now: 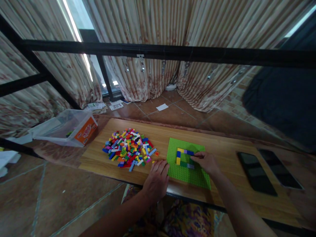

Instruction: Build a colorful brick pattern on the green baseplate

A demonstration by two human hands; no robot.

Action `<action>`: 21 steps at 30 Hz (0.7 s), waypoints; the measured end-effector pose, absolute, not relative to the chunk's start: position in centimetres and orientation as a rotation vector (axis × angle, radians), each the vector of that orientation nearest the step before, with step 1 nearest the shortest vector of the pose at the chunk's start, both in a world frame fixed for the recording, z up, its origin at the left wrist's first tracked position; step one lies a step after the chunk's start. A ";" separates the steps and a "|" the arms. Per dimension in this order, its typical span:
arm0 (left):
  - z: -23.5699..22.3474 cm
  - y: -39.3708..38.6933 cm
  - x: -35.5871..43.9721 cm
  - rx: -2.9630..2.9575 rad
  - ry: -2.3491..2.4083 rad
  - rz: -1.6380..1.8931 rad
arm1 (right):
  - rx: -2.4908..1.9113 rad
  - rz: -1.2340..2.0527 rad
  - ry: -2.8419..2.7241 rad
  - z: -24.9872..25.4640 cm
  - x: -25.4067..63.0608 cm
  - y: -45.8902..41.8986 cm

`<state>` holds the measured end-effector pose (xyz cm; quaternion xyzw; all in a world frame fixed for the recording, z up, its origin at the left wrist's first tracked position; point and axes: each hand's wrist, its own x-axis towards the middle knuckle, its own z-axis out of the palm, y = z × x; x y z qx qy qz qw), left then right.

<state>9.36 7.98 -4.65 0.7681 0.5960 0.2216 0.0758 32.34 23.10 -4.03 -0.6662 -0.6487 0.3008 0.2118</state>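
A bright green studded baseplate [172, 144] lies on the wooden board. Blue, yellow, purple, green and pale bricks on it form an outline with a gap at the right; its left side includes a yellow brick [178, 161]. My right hand [206, 162] reaches over the plate's right part, thumb and fingers pinched at that gap. A small dark green brick [191, 158] shows at its fingertips, partly hidden. Beside the plate's left edge rests my left hand [158, 179], fingers laid down on the board and plate edge, with nothing visible in its grasp.
Left of the plate is a heap of mixed toy bricks [129, 148]. Two dark phones [256, 172] lie at the right. A clear plastic bin [66, 128] with an orange label stands past the left end. Behind are a black metal rail [158, 51] and striped curtains [153, 26].
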 end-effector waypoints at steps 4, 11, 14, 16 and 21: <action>-4.8 8.0 9.3 2.322 1.777 0.650 | -1.855 0.854 -1.825 -4.4 32.5 23.7; -4.9 8.2 8.4 2.346 1.781 0.742 | -1.815 0.834 -1.889 -3.6 32.3 23.9; -4.5 7.6 7.4 2.396 1.776 0.800 | -1.785 0.812 -1.899 -2.6 32.6 23.4; -4.3 6.6 6.7 2.407 1.792 0.847 | -1.781 0.755 -1.881 -1.9 32.6 22.6; -4.6 3.0 5.3 2.384 1.790 0.867 | -1.687 0.650 -1.908 -0.9 29.3 18.8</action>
